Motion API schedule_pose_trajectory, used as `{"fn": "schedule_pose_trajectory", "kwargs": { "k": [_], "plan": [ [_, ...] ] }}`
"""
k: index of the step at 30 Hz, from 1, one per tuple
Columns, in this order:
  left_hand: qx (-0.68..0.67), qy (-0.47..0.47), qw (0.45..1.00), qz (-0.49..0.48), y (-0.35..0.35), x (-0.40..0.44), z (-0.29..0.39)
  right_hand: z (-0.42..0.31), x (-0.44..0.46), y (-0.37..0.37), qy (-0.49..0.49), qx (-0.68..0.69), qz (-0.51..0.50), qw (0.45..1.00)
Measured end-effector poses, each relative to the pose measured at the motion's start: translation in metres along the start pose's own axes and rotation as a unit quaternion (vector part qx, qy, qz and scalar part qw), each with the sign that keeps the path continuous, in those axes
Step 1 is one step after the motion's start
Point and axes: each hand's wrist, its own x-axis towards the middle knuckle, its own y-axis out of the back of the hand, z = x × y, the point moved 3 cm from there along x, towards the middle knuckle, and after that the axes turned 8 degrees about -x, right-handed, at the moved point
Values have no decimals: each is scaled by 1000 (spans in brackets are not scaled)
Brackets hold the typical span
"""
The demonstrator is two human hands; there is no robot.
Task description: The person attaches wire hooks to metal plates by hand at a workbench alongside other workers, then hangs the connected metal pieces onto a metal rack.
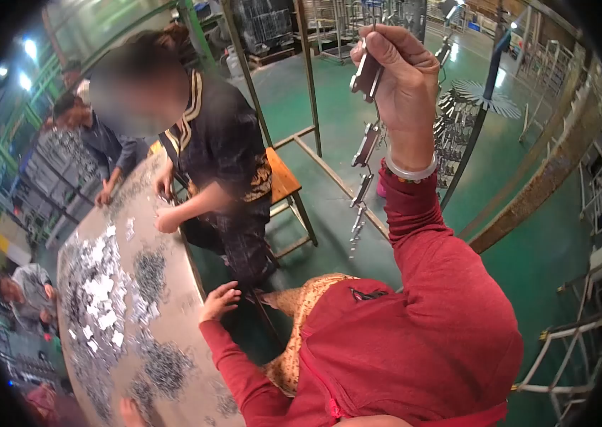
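Observation:
My right hand (404, 67) is raised high, its fingers pinched round a metal bracket (367, 75) at the upper part of a hanging chain of metal pieces. Below it, more linked metal pieces (365, 146) dangle in a line above the green floor. My left hand (220, 302) is beside the edge of the work table (190, 320), fingers stretched out and apart, with nothing in it. Bright flat metal plates (101, 288) and dark piles of small metal parts (165, 366) lie on the table.
A co-worker in dark clothes (219, 128) handles something at the table, near a wooden stool (283, 178). Other people sit along its far side. A metal frame (308, 78) stands ahead; more hung parts (450, 142) and a rusty beam (536, 192) are at my right.

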Motion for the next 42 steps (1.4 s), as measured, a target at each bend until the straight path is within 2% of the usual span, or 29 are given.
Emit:
{"fn": "schedule_pose_trajectory", "kwargs": {
  "k": [2,3,4,5,6,7,13,18,22,25,28,31,32,33,34,36,37,38,39,42],
  "plan": [
    [-72,-7,997,15,3,1,-1,-6,4,4,-2,11,36,999],
    [-190,41,980,-51,-126,-10,-111,-47,3,25,-81,-91,-26,992],
    [-254,20,965,-66,-178,0,-134,-57,19,32,-86,-127,-66,986],
    [-282,4,957,-65,-183,0,-136,-64,26,36,-79,-149,-69,983],
    [-371,-27,923,-95,-218,12,-141,-69,43,34,-80,-173,-104,976],
    [-376,-25,922,-90,-223,12,-145,-75,51,36,-67,-179,-110,975],
    [-402,-29,911,-88,-221,15,-150,-97,101,48,7,-208,-73,975],
    [-382,10,921,-69,-222,18,-155,-107,148,65,14,-250,-27,968],
    [-381,26,922,-67,-225,20,-152,-116,185,71,22,-343,-31,938],
    [-378,26,923,-68,-225,14,-156,-116,225,81,-26,-367,-75,927],
    [-379,31,923,-63,-227,20,-157,-111,269,98,-33,-367,-93,925],
    [-377,24,924,-62,-227,22,-160,-105,328,133,10,-390,-90,917],
    [-361,27,931,-54,-226,24,-161,-105,342,137,-9,-431,-60,901],
    [-391,-55,912,-113,-231,25,-157,-97,351,145,-20,-460,-43,887],
    [-375,-30,920,-106,-235,12,-136,-86,346,154,-27,-486,-40,872],
    [-396,-47,911,-106,-230,17,-153,-51,318,175,-51,-521,-51,850],
    [-262,-136,953,-71,-221,33,-169,-45,305,174,-51,-535,-54,842],
    [-122,-213,969,-11,-211,49,-185,-43,293,172,-50,-550,-54,832],
    [-368,15,928,-62,-217,24,-160,-41,285,170,-47,-559,-56,826],
    [-354,29,932,-75,-230,13,-150,-36,276,169,-31,-578,-69,813]
  ]
}}
